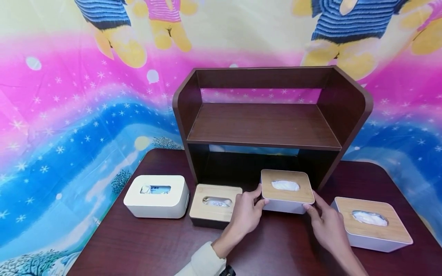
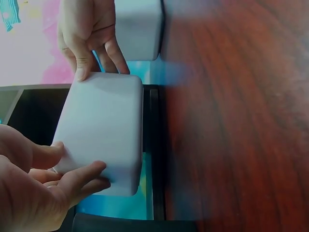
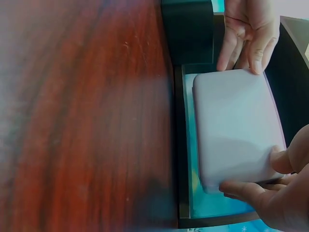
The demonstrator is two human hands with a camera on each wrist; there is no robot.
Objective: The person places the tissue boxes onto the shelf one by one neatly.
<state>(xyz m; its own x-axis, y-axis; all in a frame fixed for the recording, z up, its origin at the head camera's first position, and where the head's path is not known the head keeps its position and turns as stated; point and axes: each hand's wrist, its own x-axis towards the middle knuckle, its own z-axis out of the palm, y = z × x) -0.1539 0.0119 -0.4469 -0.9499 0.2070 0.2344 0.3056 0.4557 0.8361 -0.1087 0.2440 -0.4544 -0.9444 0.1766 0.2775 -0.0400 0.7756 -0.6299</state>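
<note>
Two-handed carry, we judge | our left hand (image 1: 246,211) and right hand (image 1: 326,226) pinch opposite ends of the white rectangular wood-topped tissue box (image 1: 287,195), raised before the dark-brown wooden shelf (image 1: 262,122) | next move calls for keeping it level

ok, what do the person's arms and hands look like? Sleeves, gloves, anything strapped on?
Left hand: no glove; cream, long sleeve with a wide cuff. A small black item shows beside the cuff, cut off by the frame edge, so can't tell what it is. Right hand: no glove, and no sleeve shows on that side in the head view.
</note>
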